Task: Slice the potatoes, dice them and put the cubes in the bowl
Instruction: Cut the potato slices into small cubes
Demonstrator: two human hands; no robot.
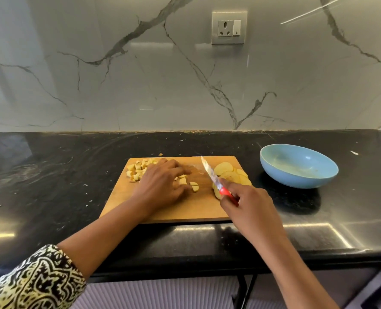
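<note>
A wooden cutting board (185, 208) lies on the black counter. Potato cubes (138, 169) are heaped at its far left corner, and a few more cubes (192, 186) lie near the middle. Round potato slices (229, 173) overlap at the board's right side. My left hand (162, 186) rests on the board with fingers spread over the loose cubes, touching them. My right hand (249, 208) grips the red handle of a knife (211, 175), whose blade points away from me, lifted between the cubes and the slices. A blue bowl (318, 179) stands to the right of the board with no cubes in it.
The black stone counter (51, 175) runs to a marble wall with a socket (229, 27). The counter's front edge is near my forearms. Small scraps dot the counter.
</note>
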